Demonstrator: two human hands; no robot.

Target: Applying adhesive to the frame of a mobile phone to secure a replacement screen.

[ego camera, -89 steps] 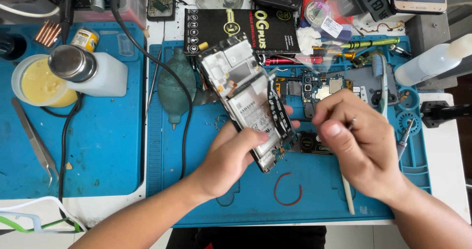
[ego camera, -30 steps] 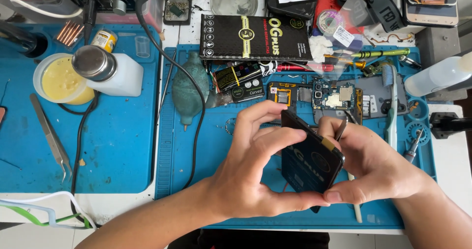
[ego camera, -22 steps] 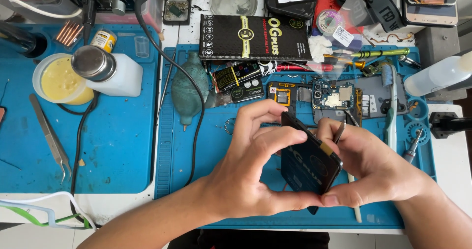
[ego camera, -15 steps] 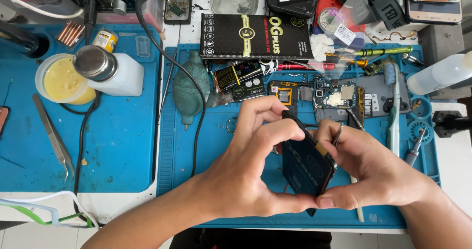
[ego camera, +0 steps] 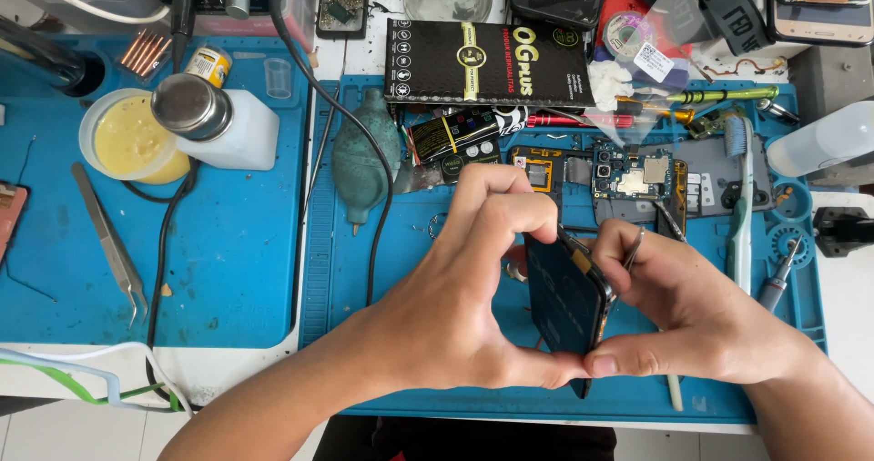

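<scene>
Blue silicone work mats cover a white bench: a ribbed repair mat point(ego camera: 410, 270) under the hands and a second, smoother mat point(ego camera: 228, 270) to its left.

Near edge: both bare forearms enter from below. The left hand point(ego camera: 464, 306) and the right hand point(ego camera: 692, 315) meet at the thumb tips and together clasp a dark phone point(ego camera: 566, 306), held tilted on edge above the ribbed mat, slightly right of centre. The left fingers curl over its far upper corner, where a strip of exposed metal frame shows; the thumb presses the near corner. The right hand closes on the phone's right edge, and a thin metal tool point(ego camera: 633, 247) stands up between its fingers, touching that edge. The phone's visible face is flat, matt and black.

Middle distance: slim steel tweezers point(ego camera: 114, 243) lie on the left mat beside a black cable point(ego camera: 164, 243). A green rubber blower bulb point(ego camera: 364, 156), pear-shaped, rests left of the hands. A blue-handled toothbrush point(ego camera: 739, 215) lies lengthwise on the right.

Far: a green circuit board point(ego camera: 633, 172) with metal shields sits just beyond the right hand. A flat black rectangular box point(ego camera: 487, 62) lies past it. At far left, a round tub of yellow paste point(ego camera: 127, 138) touches a white bottle with a metal cap point(ego camera: 214, 120).
</scene>
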